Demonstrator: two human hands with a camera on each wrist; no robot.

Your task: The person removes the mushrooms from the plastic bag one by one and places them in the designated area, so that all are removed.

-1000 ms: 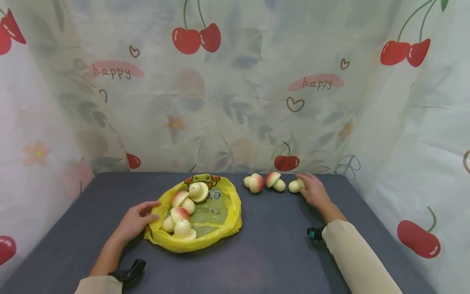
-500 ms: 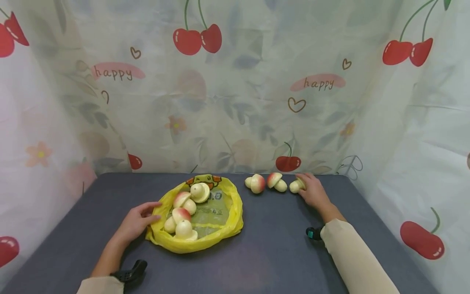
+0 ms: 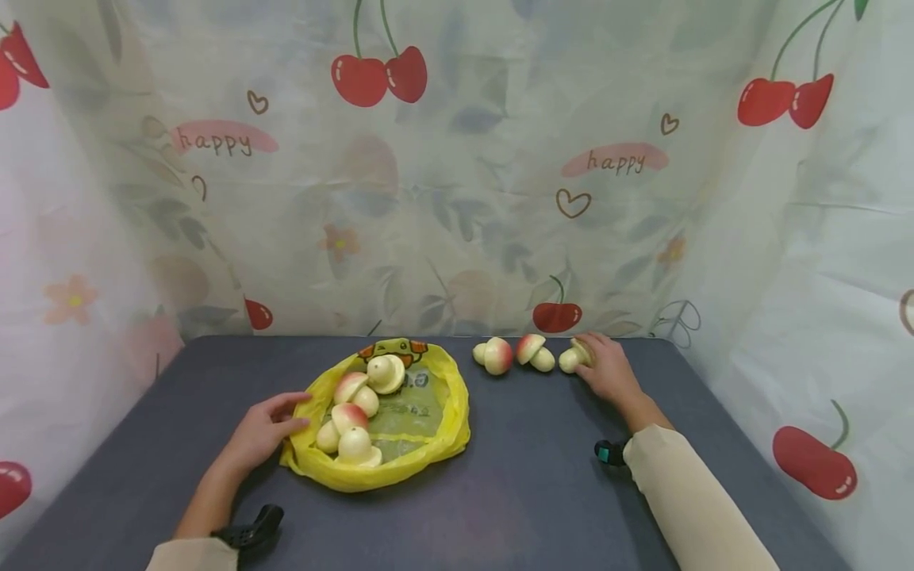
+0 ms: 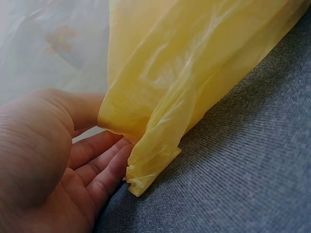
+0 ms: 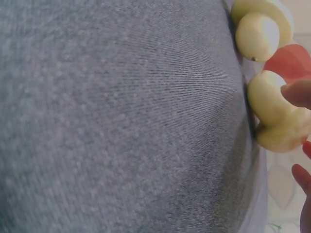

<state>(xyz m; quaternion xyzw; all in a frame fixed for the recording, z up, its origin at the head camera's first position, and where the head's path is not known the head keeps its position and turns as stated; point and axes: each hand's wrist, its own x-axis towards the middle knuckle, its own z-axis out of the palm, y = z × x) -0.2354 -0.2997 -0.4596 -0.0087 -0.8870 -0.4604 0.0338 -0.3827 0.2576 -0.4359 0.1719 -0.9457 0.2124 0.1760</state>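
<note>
My left hand (image 3: 264, 432) holds the left edge of a yellow plastic bag (image 3: 457, 432), which lies spread open with its rim rolled down. In the left wrist view, thumb and fingers are about a loose fold of the bag (image 4: 160, 111). Several toy mushrooms (image 3: 355, 444), cream with pinkish-red caps, lie inside along its left side. At the back right, my right hand (image 3: 607, 369) grips another toy mushroom (image 3: 571, 359) from its right side, thumb in front. That mushroom rests on the table, stem to the left; the right wrist view shows its pale surface (image 5: 269, 99).
Left of the gripped one, two more mushrooms, one (image 3: 535, 353) nearer and one (image 3: 494, 355) further left, lie near the back edge of the dark grey table (image 3: 500, 492). A cherry-print curtain (image 3: 457, 198) hangs behind and at both sides.
The mushroom under my right hand has shifted slightly left, closer to its neighbour. My left hand and the bag stay in place; the head view has swayed a little.
</note>
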